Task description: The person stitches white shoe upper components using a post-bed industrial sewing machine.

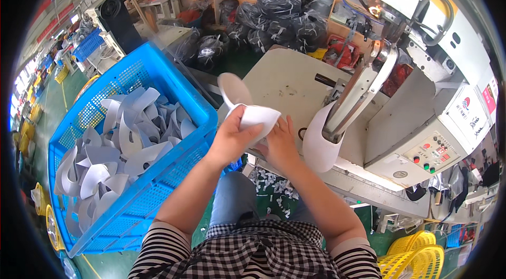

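Observation:
Between my hands, above the near edge of the machine table, is a white curved shoe-upper piece. My left hand grips it from the left, thumb on top and fingers wrapped underneath. Close beside it, my right hand has its fingers at the piece's right edge, partly hidden behind it. A rounded flap of the piece sticks up beyond my left hand. Right of my hands, another white shoe-upper piece hangs over the end of the machine's metal arm, which neither hand touches.
A blue plastic basket at my left holds many similar white pieces. The machine's control box stands at the right of the pale table. Black bags are piled behind. Yellow baskets sit low right; white scraps litter the floor.

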A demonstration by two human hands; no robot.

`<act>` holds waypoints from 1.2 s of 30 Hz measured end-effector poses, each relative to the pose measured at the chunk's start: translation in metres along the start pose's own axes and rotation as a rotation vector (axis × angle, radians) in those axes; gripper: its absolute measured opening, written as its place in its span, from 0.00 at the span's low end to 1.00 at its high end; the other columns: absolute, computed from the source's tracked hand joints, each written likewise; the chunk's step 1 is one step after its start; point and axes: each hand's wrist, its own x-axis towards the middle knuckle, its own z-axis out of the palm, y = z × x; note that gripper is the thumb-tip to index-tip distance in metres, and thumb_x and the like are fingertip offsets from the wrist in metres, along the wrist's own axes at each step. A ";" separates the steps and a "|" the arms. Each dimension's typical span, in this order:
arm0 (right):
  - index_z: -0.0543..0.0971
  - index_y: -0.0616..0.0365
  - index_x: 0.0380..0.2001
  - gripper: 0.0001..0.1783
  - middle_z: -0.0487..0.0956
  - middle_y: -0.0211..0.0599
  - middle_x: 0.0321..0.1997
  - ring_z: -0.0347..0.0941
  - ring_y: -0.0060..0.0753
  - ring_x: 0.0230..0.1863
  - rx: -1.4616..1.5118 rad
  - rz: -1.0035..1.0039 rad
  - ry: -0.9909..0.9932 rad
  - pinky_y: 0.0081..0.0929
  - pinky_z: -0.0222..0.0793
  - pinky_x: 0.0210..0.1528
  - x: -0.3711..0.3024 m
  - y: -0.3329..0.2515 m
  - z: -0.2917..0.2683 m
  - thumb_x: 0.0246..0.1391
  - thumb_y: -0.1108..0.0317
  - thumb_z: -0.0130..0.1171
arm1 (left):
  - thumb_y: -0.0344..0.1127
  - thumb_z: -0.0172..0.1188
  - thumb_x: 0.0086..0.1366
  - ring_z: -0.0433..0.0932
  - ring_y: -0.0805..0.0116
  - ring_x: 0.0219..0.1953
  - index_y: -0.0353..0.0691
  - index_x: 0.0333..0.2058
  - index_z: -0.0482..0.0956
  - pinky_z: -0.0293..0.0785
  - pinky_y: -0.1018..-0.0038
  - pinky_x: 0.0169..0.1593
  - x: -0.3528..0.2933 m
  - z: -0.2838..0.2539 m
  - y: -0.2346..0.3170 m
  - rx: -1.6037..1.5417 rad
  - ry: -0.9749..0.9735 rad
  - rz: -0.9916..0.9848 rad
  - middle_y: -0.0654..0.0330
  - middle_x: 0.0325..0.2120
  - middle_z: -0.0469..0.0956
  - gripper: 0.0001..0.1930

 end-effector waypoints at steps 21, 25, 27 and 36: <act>0.68 0.59 0.39 0.15 0.70 0.33 0.30 0.63 0.24 0.22 1.691 0.108 0.651 0.21 0.64 0.29 -0.119 0.012 -0.190 0.53 0.61 0.47 | 0.42 0.51 0.59 0.75 0.64 0.27 0.43 0.25 0.74 0.70 0.68 0.28 -0.017 -0.040 0.048 -0.420 0.128 -0.045 0.64 0.21 0.73 0.10; 0.68 0.61 0.45 0.21 0.72 0.40 0.43 0.70 0.33 0.43 1.289 0.252 0.273 0.29 0.65 0.44 -0.082 -0.005 -0.198 0.47 0.67 0.55 | 0.30 0.62 0.48 0.71 0.74 0.30 0.39 0.41 0.71 0.68 0.75 0.30 -0.003 0.013 0.085 0.623 -0.110 0.471 0.61 0.36 0.73 0.18; 0.67 0.61 0.49 0.21 0.71 0.35 0.47 0.67 0.26 0.48 1.304 0.124 0.002 0.26 0.61 0.49 -0.066 0.004 -0.207 0.49 0.73 0.52 | 0.33 0.63 0.48 0.70 0.75 0.33 0.38 0.42 0.70 0.68 0.75 0.33 0.016 0.026 0.119 0.318 -0.474 0.240 0.61 0.39 0.72 0.21; 0.76 0.62 0.34 0.15 0.77 0.28 0.30 0.70 0.15 0.30 1.146 0.376 -0.064 0.14 0.66 0.34 -0.005 0.026 -0.240 0.43 0.66 0.64 | 0.47 0.62 0.52 0.67 0.79 0.36 0.40 0.44 0.71 0.65 0.79 0.39 0.068 0.067 0.121 -0.130 -0.834 0.008 0.66 0.33 0.70 0.24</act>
